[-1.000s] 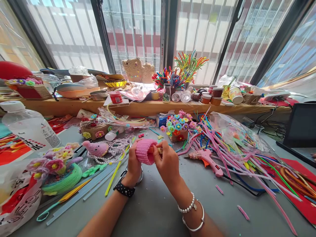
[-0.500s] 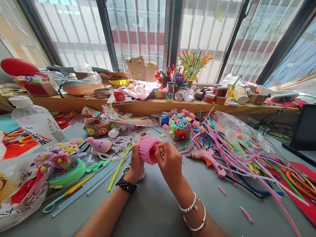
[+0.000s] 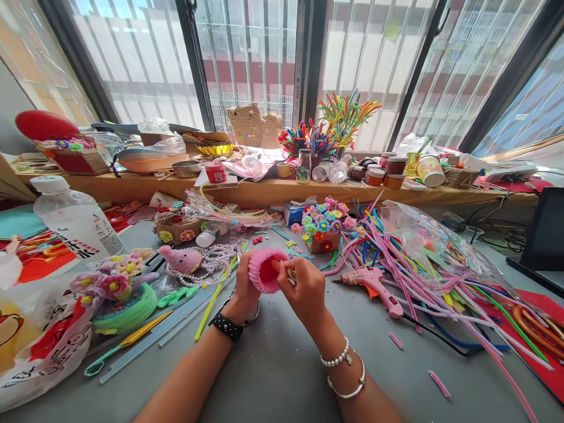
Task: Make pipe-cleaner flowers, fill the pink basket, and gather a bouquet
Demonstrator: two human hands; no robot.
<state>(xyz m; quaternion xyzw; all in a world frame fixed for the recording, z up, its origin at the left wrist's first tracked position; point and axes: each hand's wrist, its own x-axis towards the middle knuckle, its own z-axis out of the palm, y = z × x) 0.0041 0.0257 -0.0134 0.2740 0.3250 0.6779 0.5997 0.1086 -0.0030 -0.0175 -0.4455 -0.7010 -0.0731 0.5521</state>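
Note:
A small round pink cup (image 3: pixel 261 271) with a ribbed, fuzzy wall is held above the table, its deep-pink opening tilted towards me and to the right. My left hand (image 3: pixel 244 285) wraps around its left side, fingers closed. At the right rim, my right hand (image 3: pixel 303 288) is closed in a pinch, with a fingertip reaching inside the opening. A thin pointed metal tip shows just above my left hand; the rest of it is hidden. Left of the hands lies a pink fuzzy figure (image 3: pixel 180 258) among white bead strings (image 3: pixel 220 261).
A pink glue gun (image 3: pixel 374 288) lies on the right, its cord trailing. Beyond it spread many pipe cleaners (image 3: pixel 409 264). A flower basket (image 3: pixel 325 241) stands behind the hands. On the left are a plastic bottle (image 3: pixel 77 220), a green fuzzy piece (image 3: pixel 126 311) and glue sticks (image 3: pixel 145 346).
The pink cup has turned so that its opening faces me more. My right fingers have shifted slightly at its rim, and the view has moved a little.

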